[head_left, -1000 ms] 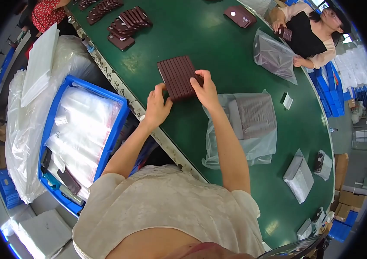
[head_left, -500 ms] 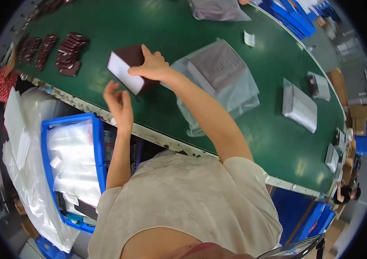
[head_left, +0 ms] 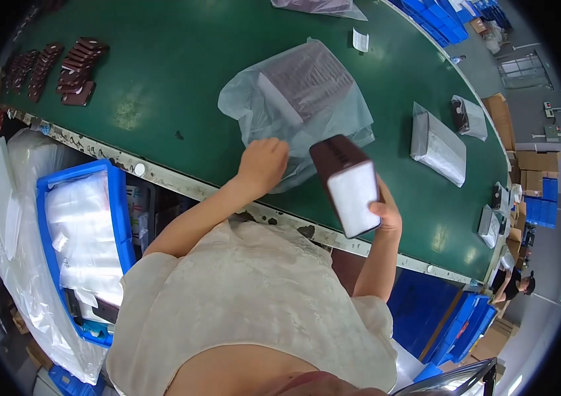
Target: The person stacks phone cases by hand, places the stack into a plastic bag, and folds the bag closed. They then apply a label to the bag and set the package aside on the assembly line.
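My right hand [head_left: 388, 214] grips a thick dark brown block [head_left: 353, 195] with rounded corners and a white face. It is held tilted above the table's near edge, thumb on the white side. My left hand [head_left: 264, 166] is closed at the near edge of a clear plastic bag [head_left: 254, 99], seemingly pinching the film; the fingertips are partly hidden. Inside the bag lies a stack of brown pieces [head_left: 313, 79], seen through the cloudy plastic.
On the green table [head_left: 161, 79], rows of small brown pieces [head_left: 81, 66] lie at far left. Wrapped packages [head_left: 439, 142] lie to the right, and a white paper slip [head_left: 360, 40] behind. A blue crate [head_left: 118, 211] of plastic bags stands below the near edge. Another person [head_left: 517, 284] is at far right.
The brown block has passed from my left-side working area to the right and is now in my right hand. My left hand has crossed to the bag, whose film spreads farther left.
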The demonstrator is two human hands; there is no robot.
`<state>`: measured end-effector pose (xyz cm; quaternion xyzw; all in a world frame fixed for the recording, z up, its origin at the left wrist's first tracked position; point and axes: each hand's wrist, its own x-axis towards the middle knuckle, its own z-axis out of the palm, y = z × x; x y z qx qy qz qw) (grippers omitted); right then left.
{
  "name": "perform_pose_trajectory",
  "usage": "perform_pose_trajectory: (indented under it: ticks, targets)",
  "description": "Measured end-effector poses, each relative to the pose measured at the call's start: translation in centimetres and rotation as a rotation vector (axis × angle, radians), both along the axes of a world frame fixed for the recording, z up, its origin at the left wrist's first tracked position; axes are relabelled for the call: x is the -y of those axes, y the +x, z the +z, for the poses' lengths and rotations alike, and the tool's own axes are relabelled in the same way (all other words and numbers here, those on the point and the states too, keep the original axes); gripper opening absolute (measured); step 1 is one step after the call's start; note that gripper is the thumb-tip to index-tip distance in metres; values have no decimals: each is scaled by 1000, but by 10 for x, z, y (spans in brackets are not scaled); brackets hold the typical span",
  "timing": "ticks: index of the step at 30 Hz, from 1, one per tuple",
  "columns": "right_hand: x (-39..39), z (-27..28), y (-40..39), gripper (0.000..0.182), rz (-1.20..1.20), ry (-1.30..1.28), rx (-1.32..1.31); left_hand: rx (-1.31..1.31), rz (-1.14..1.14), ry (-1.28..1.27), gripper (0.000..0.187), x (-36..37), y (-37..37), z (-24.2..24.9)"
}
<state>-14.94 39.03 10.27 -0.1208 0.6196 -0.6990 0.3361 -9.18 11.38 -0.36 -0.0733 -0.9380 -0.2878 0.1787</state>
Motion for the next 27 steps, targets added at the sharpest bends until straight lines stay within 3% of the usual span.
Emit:
perform_pose_trajectory:
  ticks: [2, 3, 6, 9, 11, 13, 14, 19, 27]
  targets:
    - [-2, -2, 2, 118, 50, 12, 7, 77, 77, 255, 20, 6, 3, 9]
    - [4, -5, -1, 117, 85, 13, -20, 86, 71, 246, 20, 7, 7, 15]
    - [32, -6, -12, 115, 144, 1, -82, 178, 206, 704, 13, 11, 15, 50]
    - [60, 4, -20, 112, 235, 382, -438, 53, 239, 630, 10, 10, 21, 64]
    - [64, -10, -14, 110, 197, 459, -562, -20, 252, 588, 9, 11, 21, 66]
    - [68, -24, -11, 107, 135, 636, -805, -262, 172, 360, 10, 9, 19, 59]
    - [72, -27, -7, 107, 135, 635, -802, -374, 130, 247, 11, 7, 19, 54]
    - [88, -34, 12, 104, 17, 795, -971, -409, -14, 149, 16, -10, 21, 28]
    - [106, -47, 20, 105, -90, 808, -1006, -323, 188, 66, 15, 6, 40, 0]
